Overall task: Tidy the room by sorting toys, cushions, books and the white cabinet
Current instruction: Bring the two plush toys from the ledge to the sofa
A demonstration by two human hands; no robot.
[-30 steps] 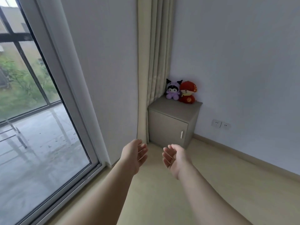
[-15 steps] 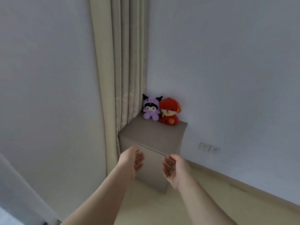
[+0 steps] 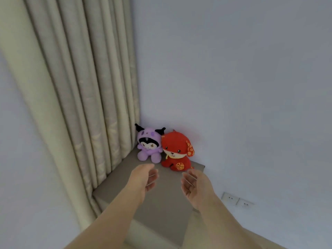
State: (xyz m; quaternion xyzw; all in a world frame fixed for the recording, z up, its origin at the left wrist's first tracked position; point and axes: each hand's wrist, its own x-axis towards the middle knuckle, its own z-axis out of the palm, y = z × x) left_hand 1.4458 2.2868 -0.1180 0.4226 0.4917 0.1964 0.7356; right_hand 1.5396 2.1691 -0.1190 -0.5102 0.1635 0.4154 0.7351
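**Two plushies on the corner cabinet, both hands reaching in empty**

So the view looks down into the corner of the room. The cabinet (image 3: 118,187) sits right in that corner, its left side tucked against the cream curtain (image 3: 80,90), which hangs in long folds down past the cabinet's top. The top looks greyish in this light.

At the far end of the top, close up against the wall (image 3: 233,69), two soft toys sit upright side by side and touching. The left one is a purple plush (image 3: 148,147) with black horns and a dark face patch. The right one is a red plush (image 3: 177,153), kind of a dog, with a floppy patterned ear and a gold character on its belly.

Both hands are out in front over the cabinet top, just short of the toys. The left hand (image 3: 143,178) and right hand (image 3: 196,186) are apart with a clear gap between them, palms turned toward each other, fingers loose and slightly curved. Neither holds anything or touches a plush.

Low on the right wall there's a pair of white sockets (image 3: 237,201), and a strip of pale floor (image 3: 251,239) shows at the bottom right.
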